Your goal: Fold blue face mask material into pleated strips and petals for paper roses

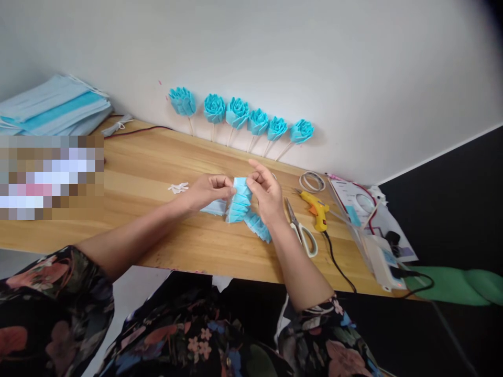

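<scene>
Between my two hands is a pleated strip of light-blue mask fabric [240, 204], its lower end curling to the right toward the table. My left hand [210, 191] pinches the strip's upper left edge. On the upper right edge, my right hand [267, 191] grips it between thumb and finger, with another finger stretched out. Flat blue-white mask pieces [214, 207] lie partly hidden under my left hand. Scissors [301, 230] with pale handles rest just right of my right forearm. A yellow hot glue gun [316, 209] lies beyond them.
Several blue fabric flowers on sticks [237, 113] lean against the wall. A stack of masks [55, 107] sits at the back left. Tape rolls [312, 181], white scraps [178, 187] and a power strip [383, 262] are on the wooden table [157, 157]. The glue gun's cord [338, 264] crosses its front edge.
</scene>
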Motion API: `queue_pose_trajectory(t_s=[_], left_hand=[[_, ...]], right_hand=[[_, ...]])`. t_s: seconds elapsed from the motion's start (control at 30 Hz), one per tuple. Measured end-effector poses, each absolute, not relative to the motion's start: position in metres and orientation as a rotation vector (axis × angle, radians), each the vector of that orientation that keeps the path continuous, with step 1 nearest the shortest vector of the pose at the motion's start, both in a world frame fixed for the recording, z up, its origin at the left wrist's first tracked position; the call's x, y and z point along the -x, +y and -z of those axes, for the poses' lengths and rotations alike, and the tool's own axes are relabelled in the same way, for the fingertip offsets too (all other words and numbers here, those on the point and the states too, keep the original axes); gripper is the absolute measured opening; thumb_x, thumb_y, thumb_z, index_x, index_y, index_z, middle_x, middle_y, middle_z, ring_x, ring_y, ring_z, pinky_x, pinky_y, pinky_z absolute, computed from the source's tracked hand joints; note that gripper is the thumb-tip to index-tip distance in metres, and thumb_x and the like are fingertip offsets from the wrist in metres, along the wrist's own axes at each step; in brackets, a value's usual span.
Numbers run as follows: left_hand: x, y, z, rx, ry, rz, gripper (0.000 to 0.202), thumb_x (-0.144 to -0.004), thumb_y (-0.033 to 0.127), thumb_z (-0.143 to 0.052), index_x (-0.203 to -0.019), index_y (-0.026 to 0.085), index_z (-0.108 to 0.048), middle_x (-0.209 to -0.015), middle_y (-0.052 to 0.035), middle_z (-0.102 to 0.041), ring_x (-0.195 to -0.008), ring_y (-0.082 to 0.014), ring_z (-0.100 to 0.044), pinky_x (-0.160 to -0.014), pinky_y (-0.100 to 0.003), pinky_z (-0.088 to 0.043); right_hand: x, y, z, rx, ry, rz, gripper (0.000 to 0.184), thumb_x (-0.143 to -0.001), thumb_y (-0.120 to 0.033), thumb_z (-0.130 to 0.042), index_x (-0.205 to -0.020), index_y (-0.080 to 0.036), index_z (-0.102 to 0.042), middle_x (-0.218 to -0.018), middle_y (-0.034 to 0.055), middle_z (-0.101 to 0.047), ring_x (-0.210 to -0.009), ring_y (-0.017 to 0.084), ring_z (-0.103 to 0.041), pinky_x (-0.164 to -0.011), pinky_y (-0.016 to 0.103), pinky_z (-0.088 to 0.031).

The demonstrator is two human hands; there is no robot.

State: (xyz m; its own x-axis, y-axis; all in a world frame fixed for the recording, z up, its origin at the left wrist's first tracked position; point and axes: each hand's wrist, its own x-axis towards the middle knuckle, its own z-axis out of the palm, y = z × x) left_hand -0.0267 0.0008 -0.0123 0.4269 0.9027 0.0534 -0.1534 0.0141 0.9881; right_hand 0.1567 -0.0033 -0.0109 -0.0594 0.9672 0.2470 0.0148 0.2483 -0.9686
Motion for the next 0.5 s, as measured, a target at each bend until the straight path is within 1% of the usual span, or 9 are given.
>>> queue_pose_trajectory(t_s=[0.07,0.17,0.27,0.4,0.5], left_hand=[[0.028,0.002,0.014,-1.27,0.733,-0.986,0.021,-0.077,0.028,-0.074,-0.064,0.016,-0.063,-0.062,0.0005,-0.06,-0.061,-0.0099,-0.052,-0.063,-0.026,-0.041],[0.03,0.006,0.017,-1.132,0.652,-1.061,0.024,-0.08,0.032,-0.074,-0.066,0.016,-0.062,-0.065,-0.0006,-0.062,-0.064,-0.0111,-0.057,-0.068,-0.027,-0.045],[0.032,0.01,0.017,-0.949,0.606,-1.114,0.024,-0.08,0.032,-0.076,-0.068,0.016,-0.061,-0.068,-0.0003,-0.063,-0.065,-0.0116,-0.059,-0.069,-0.028,-0.047],[0.034,0.013,0.011,-0.793,0.645,-1.194,0.02,-0.082,0.025,-0.074,-0.07,0.016,-0.059,-0.07,0.0001,-0.063,-0.066,-0.0098,-0.06,-0.068,-0.024,-0.048],[0.035,0.014,0.007,-0.744,0.67,-1.257,0.02,-0.085,0.023,-0.071,-0.071,0.017,-0.058,-0.07,0.0004,-0.063,-0.065,-0.0094,-0.06,-0.066,-0.022,-0.048]], right_hand=[[-0.157,-0.003,0.01,1.0,-1.335,-1.04,0.047,-0.083,-0.041,-0.067,-0.129,-0.033,-0.063,-0.086,-0.0009,-0.061,-0.076,0.013,-0.057,-0.069,0.028,-0.05],[-0.158,-0.003,0.009,1.001,-1.32,-1.069,0.05,-0.087,-0.049,-0.063,-0.134,-0.033,-0.058,-0.099,0.0024,-0.067,-0.091,0.018,-0.063,-0.077,0.033,-0.054],[-0.159,-0.003,0.01,1.018,-1.348,-1.129,0.054,-0.088,-0.055,-0.06,-0.138,-0.032,-0.055,-0.109,0.0053,-0.07,-0.1,0.021,-0.065,-0.08,0.036,-0.056],[-0.161,-0.003,0.013,1.014,-1.331,-1.193,0.053,-0.09,-0.059,-0.057,-0.136,-0.033,-0.056,-0.111,0.0056,-0.071,-0.102,0.022,-0.066,-0.08,0.037,-0.056],[-0.161,-0.002,0.013,1.021,-1.312,-1.201,0.053,-0.089,-0.059,-0.058,-0.135,-0.033,-0.058,-0.106,0.0047,-0.071,-0.098,0.021,-0.066,-0.081,0.038,-0.057]])
